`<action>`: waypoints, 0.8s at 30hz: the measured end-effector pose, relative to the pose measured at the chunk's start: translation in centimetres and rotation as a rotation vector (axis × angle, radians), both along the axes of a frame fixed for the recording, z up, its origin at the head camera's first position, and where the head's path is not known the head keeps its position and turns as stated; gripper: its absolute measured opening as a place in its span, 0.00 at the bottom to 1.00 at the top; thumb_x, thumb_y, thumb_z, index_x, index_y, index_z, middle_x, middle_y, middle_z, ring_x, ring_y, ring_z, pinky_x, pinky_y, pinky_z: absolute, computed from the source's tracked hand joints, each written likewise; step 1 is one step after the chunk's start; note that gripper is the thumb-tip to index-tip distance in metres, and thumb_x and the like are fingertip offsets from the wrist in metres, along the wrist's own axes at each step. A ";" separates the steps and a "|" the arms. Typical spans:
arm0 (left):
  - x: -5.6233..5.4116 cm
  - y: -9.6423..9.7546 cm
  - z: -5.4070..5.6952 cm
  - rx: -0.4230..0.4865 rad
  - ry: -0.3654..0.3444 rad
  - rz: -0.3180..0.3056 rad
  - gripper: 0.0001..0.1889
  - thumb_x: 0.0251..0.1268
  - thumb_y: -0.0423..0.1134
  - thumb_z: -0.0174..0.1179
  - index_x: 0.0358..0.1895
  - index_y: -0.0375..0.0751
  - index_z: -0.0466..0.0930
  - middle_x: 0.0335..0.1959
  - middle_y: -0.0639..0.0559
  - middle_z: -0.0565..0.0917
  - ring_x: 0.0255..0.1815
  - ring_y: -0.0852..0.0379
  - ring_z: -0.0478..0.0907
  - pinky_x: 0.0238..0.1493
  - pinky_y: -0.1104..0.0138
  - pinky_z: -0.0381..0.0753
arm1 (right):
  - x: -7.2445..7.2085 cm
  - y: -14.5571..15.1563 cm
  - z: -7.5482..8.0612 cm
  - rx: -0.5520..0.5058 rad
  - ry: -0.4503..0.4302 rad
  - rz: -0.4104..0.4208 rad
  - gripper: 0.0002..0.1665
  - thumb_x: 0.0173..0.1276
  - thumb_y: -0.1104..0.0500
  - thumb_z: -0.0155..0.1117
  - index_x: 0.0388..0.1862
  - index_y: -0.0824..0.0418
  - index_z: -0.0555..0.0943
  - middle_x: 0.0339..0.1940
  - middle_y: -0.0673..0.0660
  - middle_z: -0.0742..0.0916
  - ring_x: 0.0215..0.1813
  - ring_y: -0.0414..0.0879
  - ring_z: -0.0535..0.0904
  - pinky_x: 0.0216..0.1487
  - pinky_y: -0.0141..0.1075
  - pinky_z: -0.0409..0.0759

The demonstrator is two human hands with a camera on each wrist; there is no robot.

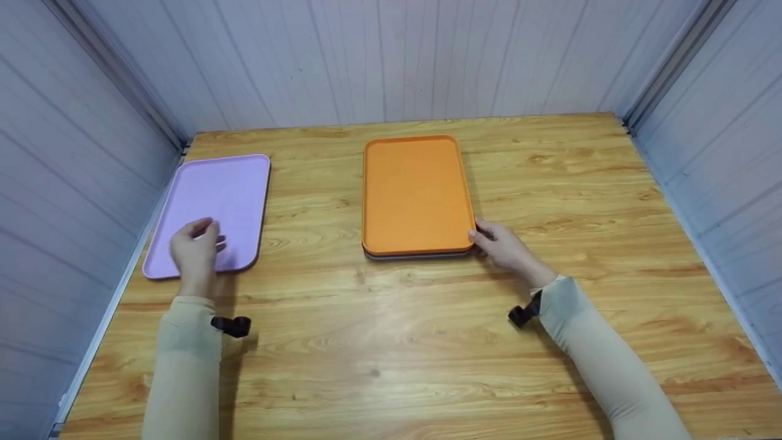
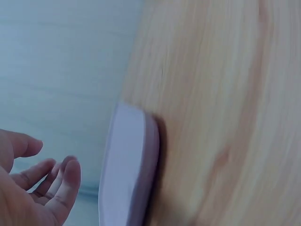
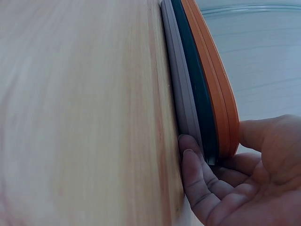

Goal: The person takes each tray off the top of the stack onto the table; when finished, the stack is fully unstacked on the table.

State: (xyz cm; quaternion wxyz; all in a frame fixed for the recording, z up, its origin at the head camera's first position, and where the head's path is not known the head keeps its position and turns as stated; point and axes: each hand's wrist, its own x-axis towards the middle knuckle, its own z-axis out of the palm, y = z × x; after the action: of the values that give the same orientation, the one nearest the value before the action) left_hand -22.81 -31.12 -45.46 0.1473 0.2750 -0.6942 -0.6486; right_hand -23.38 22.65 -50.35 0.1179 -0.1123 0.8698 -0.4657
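A stack of trays [image 3: 207, 108] lies on the table, its top an orange tray [image 1: 416, 194]. Below the orange show a dark green tray [image 3: 194, 80] and a pale one [image 3: 178, 75] at the bottom. At the near right corner my right hand [image 1: 501, 246] grips the stack, thumb on the orange rim and fingers curled along the side down to the pale tray. To the left is a single purple tray [image 1: 223, 189]. Over its near part hovers my left hand [image 1: 197, 249], loosely curled with nothing in it; the left wrist view shows its fingers [image 2: 70, 181] apart from the tray's edge.
The wooden table [image 1: 366, 342] is bounded by pale panel walls at the back [image 1: 403, 61], left and right. The purple tray lies close by the left wall [image 1: 67, 171]. A gap of table separates it from the stack.
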 end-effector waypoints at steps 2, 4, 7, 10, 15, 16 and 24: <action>0.0 1.4 0.1 -0.037 0.018 -0.066 0.19 0.67 0.31 0.58 0.57 0.24 0.75 0.38 0.51 0.78 0.26 0.64 0.81 0.35 0.72 0.85 | 0.0 0.0 0.0 -0.003 0.003 0.004 0.35 0.79 0.52 0.49 0.74 0.73 0.55 0.72 0.70 0.65 0.72 0.59 0.62 0.70 0.51 0.63; 0.1 2.7 0.1 -0.089 0.024 -0.132 0.19 0.67 0.32 0.57 0.57 0.23 0.75 0.41 0.48 0.79 0.27 0.66 0.82 0.35 0.72 0.84 | 0.1 0.0 0.0 -0.011 -0.002 0.007 0.35 0.79 0.53 0.49 0.74 0.73 0.55 0.71 0.71 0.67 0.68 0.60 0.67 0.67 0.51 0.68; 0.3 4.6 0.2 -0.149 0.025 -0.228 0.20 0.68 0.34 0.57 0.57 0.22 0.75 0.46 0.41 0.80 0.28 0.68 0.80 0.35 0.74 0.83 | 0.2 -0.1 0.1 -0.013 -0.010 -0.001 0.35 0.79 0.52 0.49 0.74 0.72 0.55 0.69 0.71 0.70 0.61 0.60 0.74 0.61 0.50 0.74; 0.5 6.4 0.3 -0.203 0.026 -0.313 0.19 0.69 0.34 0.57 0.57 0.22 0.75 0.51 0.35 0.80 0.34 0.66 0.80 0.37 0.76 0.82 | 0.2 -0.1 0.2 -0.013 -0.016 -0.011 0.35 0.79 0.52 0.49 0.75 0.71 0.55 0.68 0.70 0.72 0.54 0.58 0.77 0.54 0.48 0.78; 0.6 9.3 0.2 -0.257 0.009 -0.441 0.21 0.70 0.37 0.57 0.59 0.24 0.75 0.58 0.34 0.78 0.54 0.49 0.78 0.53 0.67 0.79 | 0.2 0.0 0.2 -0.004 -0.011 -0.016 0.36 0.79 0.51 0.49 0.75 0.71 0.55 0.68 0.70 0.72 0.57 0.57 0.76 0.55 0.47 0.77; 0.6 9.9 0.1 -0.265 0.002 -0.468 0.22 0.70 0.39 0.57 0.59 0.24 0.74 0.59 0.35 0.77 0.56 0.46 0.77 0.56 0.65 0.77 | 0.2 0.0 0.2 -0.006 -0.011 -0.013 0.35 0.79 0.52 0.49 0.75 0.71 0.55 0.68 0.70 0.72 0.58 0.58 0.76 0.55 0.48 0.77; 1.2 13.9 -0.9 -0.259 -0.066 -0.649 0.29 0.72 0.46 0.56 0.67 0.29 0.68 0.67 0.38 0.71 0.67 0.45 0.69 0.67 0.58 0.69 | 1.2 -0.7 2.0 -0.014 -0.032 0.005 0.33 0.80 0.57 0.46 0.74 0.75 0.52 0.70 0.74 0.67 0.65 0.63 0.70 0.64 0.53 0.70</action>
State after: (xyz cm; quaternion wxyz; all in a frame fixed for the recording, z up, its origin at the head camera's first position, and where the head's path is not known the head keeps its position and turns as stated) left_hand -21.64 -17.26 -46.32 -0.0552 0.0399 -0.8262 -0.5592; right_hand -22.19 21.95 -48.39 0.1321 -0.1078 0.8643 -0.4731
